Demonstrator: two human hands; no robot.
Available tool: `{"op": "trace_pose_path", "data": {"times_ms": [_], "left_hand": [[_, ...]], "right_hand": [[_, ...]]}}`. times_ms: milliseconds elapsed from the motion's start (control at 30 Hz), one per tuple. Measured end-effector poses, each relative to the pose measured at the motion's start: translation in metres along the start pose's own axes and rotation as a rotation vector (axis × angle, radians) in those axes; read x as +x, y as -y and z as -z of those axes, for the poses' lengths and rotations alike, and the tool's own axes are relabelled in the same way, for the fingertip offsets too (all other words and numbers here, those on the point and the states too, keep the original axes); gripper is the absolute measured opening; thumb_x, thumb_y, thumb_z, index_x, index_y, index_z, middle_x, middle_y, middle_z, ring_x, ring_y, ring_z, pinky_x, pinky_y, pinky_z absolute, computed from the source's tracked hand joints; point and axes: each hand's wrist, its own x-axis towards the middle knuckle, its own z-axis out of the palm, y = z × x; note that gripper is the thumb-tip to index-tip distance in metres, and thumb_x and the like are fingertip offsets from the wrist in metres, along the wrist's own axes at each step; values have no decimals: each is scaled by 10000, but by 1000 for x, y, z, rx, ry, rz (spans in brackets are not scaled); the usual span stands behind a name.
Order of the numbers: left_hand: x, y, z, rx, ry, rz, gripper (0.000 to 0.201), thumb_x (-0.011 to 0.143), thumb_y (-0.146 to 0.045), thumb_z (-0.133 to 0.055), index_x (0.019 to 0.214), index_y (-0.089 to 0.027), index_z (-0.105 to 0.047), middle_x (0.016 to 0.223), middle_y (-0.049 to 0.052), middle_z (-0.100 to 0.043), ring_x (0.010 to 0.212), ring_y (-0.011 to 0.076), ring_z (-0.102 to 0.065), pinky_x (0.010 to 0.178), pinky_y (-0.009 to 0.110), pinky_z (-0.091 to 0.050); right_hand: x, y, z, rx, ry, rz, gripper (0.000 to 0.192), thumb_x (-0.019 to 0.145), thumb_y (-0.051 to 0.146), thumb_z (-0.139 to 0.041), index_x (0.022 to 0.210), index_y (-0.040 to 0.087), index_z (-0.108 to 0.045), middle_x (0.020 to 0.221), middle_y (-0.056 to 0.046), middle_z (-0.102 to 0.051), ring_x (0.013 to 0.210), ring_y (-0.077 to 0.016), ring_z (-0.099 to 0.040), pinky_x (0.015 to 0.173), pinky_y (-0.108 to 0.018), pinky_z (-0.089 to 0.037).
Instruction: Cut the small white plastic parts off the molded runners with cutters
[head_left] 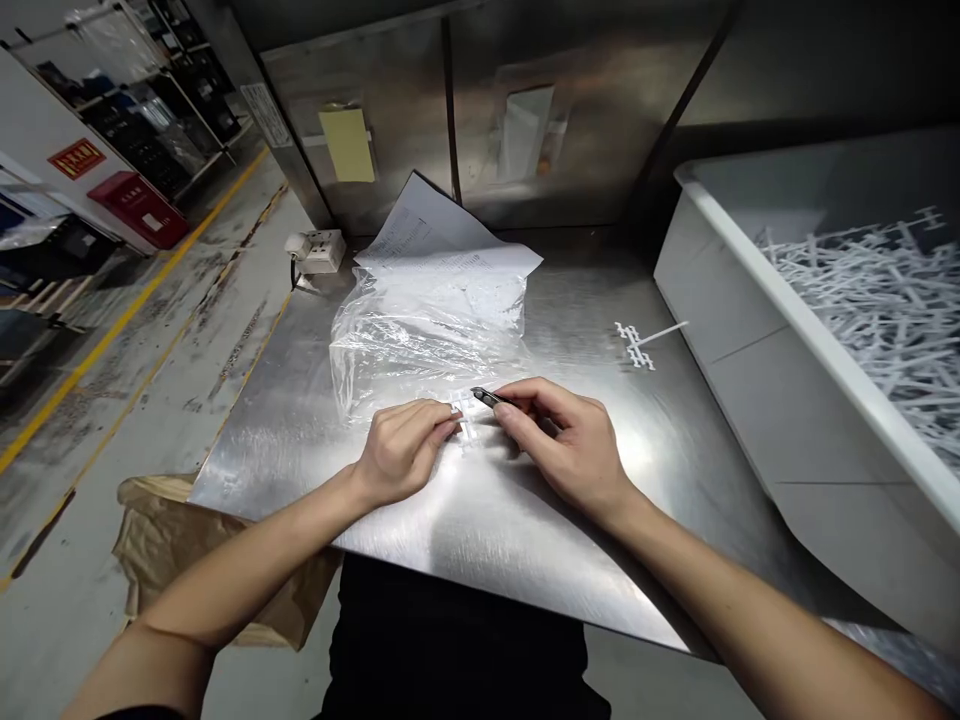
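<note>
My left hand point(409, 448) is closed, pinching a small white branched plastic sprue point(466, 425) over the metal table. Its lower part shows just beyond my fingertips; the rest is hidden by them. Between the thumb and fingers of my right hand point(566, 440) is a small dark metal cutter that looks like a nail clipper point(486, 397). The tip of this clipper points left, close to the sprue but apart from my left fingers. Another white plastic sprue point(639, 345), with a long stem, lies on the table to the right.
Behind my hands, a clear plastic bag point(427, 345) and printed paper point(450, 235) lie on the metal table point(517, 560). A grey bin point(720, 290) at right holds many white sprues point(892, 310). A power socket point(321, 251) sits back left; a brown paper bag point(172, 550) is below the left edge.
</note>
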Motion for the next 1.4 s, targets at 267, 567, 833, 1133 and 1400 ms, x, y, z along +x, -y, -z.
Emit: {"op": "trace_pose_path", "data": {"times_ms": [267, 567, 833, 1133, 1400], "left_hand": [[-1, 0, -1, -12, 51, 3, 127, 1102, -97, -616, 1151, -172, -705, 924, 69, -822, 797, 193, -793, 731, 309, -637], [1, -1, -1, 0, 55, -28, 129, 1108, -95, -590, 1141, -175, -686, 906, 68, -805, 770, 187, -772, 713, 305, -619], [-1, -3, -2, 2, 95, -39, 124, 1101, -89, -593, 1129, -174, -680, 898, 65, -794, 764, 188, -761, 690, 306, -593], [0, -4, -3, 57, 111, -36, 113, 1122, -140, -607, 1089, -172, -710, 835, 50, -766, 720, 178, -729, 667, 308, -547], [0, -4, -2, 28, 108, -3, 92, 1098, -130, -645, 1081, -154, -733, 847, 49, -798, 700, 177, -742, 660, 300, -558]], "right_hand": [[-1, 1, -2, -46, 6, 26, 182, 1016, 365, -751, 1039, 205, -832, 763, -13, -746, 633, -160, -665, 608, -313, -507], [-3, 3, -1, -87, 2, 85, 156, 1021, 330, -745, 1066, 211, -834, 794, -13, -781, 635, -161, -685, 619, -312, -527], [-4, 3, -2, -93, 11, 119, 143, 1041, 323, -734, 1079, 226, -833, 827, -23, -794, 683, -179, -705, 639, -321, -549], [-1, -5, -1, -74, 62, 39, 177, 1054, 356, -719, 1072, 224, -836, 884, -34, -827, 741, -197, -730, 687, -327, -550], [2, -12, -4, 3, 93, -68, 204, 1034, 387, -726, 1007, 213, -830, 847, -34, -816, 742, -204, -721, 685, -326, -526]]}}
